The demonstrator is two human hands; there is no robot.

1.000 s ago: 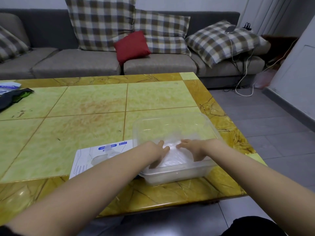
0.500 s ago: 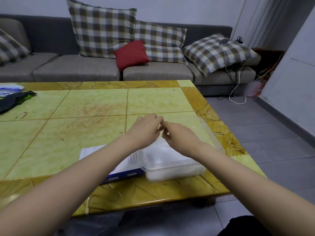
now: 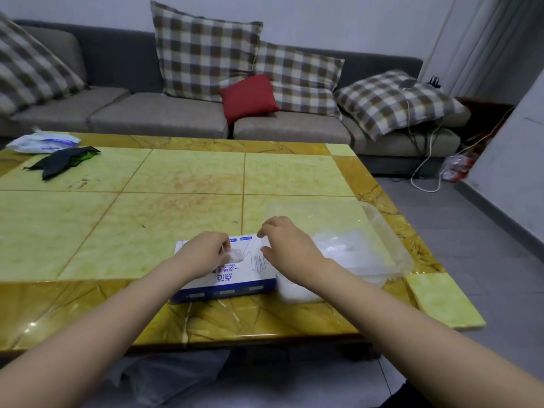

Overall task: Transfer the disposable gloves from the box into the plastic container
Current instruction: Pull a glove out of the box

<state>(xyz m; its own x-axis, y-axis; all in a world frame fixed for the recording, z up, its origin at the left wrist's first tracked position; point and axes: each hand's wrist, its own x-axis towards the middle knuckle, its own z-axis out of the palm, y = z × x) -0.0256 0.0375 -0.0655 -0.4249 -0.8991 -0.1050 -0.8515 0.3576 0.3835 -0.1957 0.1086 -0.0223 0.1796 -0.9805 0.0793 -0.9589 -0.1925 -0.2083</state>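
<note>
On the table (image 3: 188,178), left hand (image 3: 203,253) pinches a glove (image 3: 236,255) at the box (image 3: 235,278); right hand (image 3: 287,245) curled, hold unclear.

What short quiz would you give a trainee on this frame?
1. True or false: the plastic container stands left of the glove box.
2. Where are the fingers of the left hand? A. inside the container; B. at the box's top opening; C. out of view.
3. What already lies in the container?
Key: 1 false, it stands right of the box. 2 B. 3 a heap of clear gloves.
</note>
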